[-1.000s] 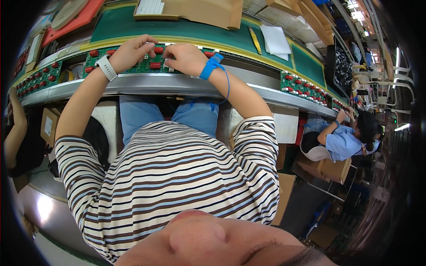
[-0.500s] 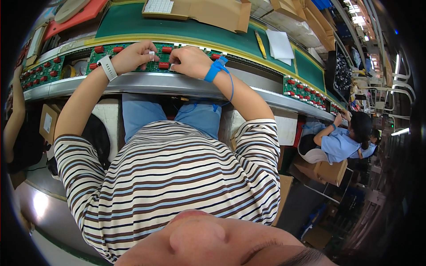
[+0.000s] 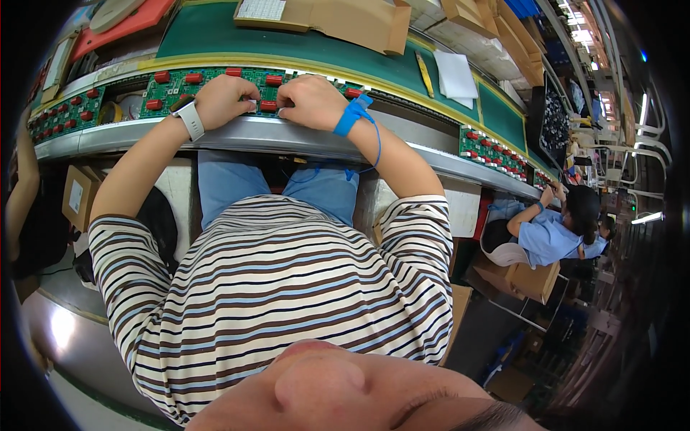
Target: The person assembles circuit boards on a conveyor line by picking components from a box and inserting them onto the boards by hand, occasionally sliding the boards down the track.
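A green circuit board with red block-shaped components lies on the rail in front of me. Over its near edge, my left hand is closed in a pinch, with a bit of a small white component showing at the fingertips. My right hand bends over the same board, its fingers curled and closed; whatever they hold is hidden. Between the two hands stands a red component. A pale watch band circles my left wrist, and a blue strap with a cord my right.
More populated boards lie along the rail, at left and right. Beyond are a green mat, an open cardboard box, a yellow-handled tool and a white sheet. A co-worker in blue sits at right.
My left hand has come down and slightly right, toward the board's near edge, with the small white component. My right hand has hardly moved.
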`<action>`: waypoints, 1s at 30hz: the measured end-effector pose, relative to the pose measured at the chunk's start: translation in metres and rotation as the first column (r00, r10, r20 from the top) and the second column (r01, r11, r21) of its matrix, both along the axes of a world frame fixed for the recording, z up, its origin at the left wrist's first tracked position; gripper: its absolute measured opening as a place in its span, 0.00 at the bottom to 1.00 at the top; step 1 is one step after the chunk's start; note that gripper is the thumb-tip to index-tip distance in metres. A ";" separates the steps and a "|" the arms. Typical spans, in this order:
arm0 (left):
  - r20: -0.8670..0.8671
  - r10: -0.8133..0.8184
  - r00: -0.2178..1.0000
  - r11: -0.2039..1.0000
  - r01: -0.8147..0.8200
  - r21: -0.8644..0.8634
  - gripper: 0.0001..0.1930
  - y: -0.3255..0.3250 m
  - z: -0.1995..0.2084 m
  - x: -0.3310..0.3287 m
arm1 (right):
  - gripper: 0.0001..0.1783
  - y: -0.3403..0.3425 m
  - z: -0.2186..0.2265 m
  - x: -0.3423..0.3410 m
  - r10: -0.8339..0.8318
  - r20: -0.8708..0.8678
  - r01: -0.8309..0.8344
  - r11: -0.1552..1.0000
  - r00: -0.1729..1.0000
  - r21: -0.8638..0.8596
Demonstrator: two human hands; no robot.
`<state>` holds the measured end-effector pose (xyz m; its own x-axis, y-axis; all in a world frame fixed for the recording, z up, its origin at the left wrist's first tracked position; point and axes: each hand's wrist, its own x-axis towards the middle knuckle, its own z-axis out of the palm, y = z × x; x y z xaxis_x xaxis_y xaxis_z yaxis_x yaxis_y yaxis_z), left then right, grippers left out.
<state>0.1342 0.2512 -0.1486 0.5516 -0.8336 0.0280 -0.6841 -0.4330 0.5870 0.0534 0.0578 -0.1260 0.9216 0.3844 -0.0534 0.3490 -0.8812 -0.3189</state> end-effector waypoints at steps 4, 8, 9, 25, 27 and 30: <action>0.029 -0.015 0.999 1.000 0.015 0.000 0.07 0.000 -0.001 0.000 | 0.10 -0.003 0.000 -0.001 0.010 0.078 -0.014 0.999 0.997 0.046; 0.057 -0.022 0.998 0.999 0.024 -0.038 0.07 0.001 -0.003 0.000 | 0.10 -0.003 0.002 0.000 -0.006 0.116 -0.003 0.997 0.993 0.077; 0.056 -0.021 0.998 0.999 0.023 -0.038 0.07 0.001 -0.003 0.000 | 0.10 -0.002 0.005 0.000 -0.005 0.115 -0.004 0.997 0.993 0.076; -0.611 -0.081 0.788 0.808 -0.307 -0.503 0.34 0.006 0.015 -0.015 | 0.11 0.030 0.019 0.018 -0.025 0.110 -0.022 0.913 0.994 0.407; -0.697 -0.078 0.713 0.848 -0.320 -0.422 0.36 0.010 0.017 -0.014 | 0.10 0.040 0.014 0.025 0.055 0.320 -0.194 0.886 0.946 0.421; -0.829 -0.201 0.522 0.798 -0.403 -0.447 0.36 0.011 0.008 -0.007 | 0.09 0.045 0.015 0.037 0.025 0.239 -0.127 0.898 0.971 0.422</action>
